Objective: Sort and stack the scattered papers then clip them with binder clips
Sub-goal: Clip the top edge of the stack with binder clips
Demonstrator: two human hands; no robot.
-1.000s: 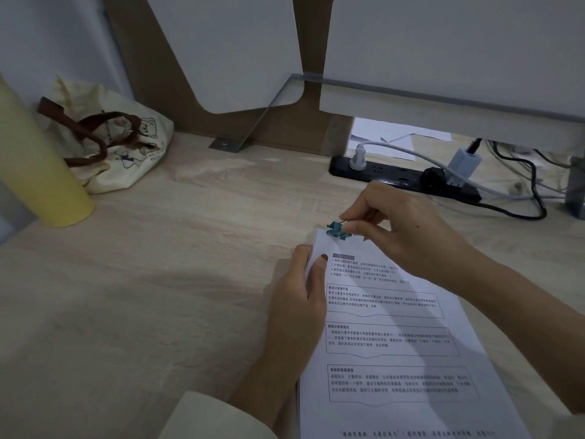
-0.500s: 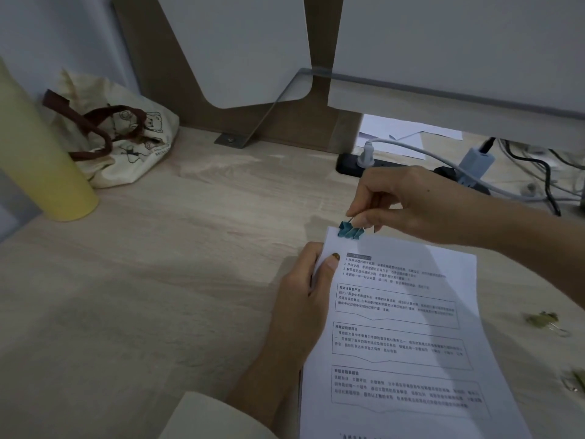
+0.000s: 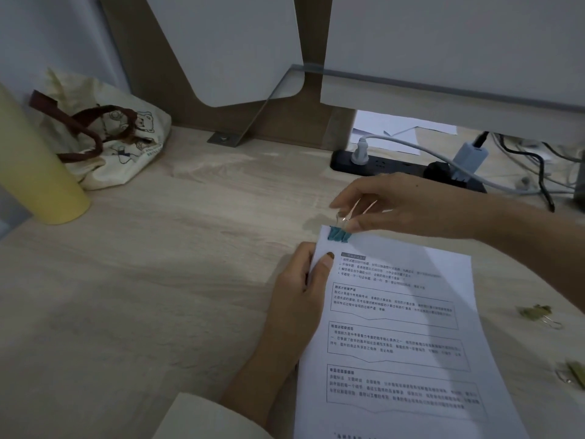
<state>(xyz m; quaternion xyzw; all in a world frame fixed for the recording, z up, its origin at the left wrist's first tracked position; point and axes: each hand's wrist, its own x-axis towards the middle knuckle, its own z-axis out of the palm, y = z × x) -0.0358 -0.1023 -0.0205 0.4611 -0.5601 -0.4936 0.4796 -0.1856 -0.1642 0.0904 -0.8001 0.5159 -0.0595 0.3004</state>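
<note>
A stack of printed white papers (image 3: pixel 395 327) lies on the wooden desk (image 3: pixel 158 296), running from the centre toward the bottom right. A teal binder clip (image 3: pixel 338 234) sits on the stack's top left corner. My right hand (image 3: pixel 395 207) pinches the clip's wire handles between thumb and fingers. My left hand (image 3: pixel 300 293) grips the stack's left edge just below the clip, thumb on top of the page.
Two olive binder clips (image 3: pixel 538 313) (image 3: pixel 574 377) lie on the desk at the right. A black power strip (image 3: pixel 395 164) with plugs and cables runs along the back. A cloth bag (image 3: pixel 104 137) and a yellow cylinder (image 3: pixel 34 160) stand at the left. Loose paper (image 3: pixel 399 131) lies under the shelf.
The teal clip has gone from hovering at the corner to sitting on the paper's top left corner. My right hand has shifted slightly; my left hand keeps its hold.
</note>
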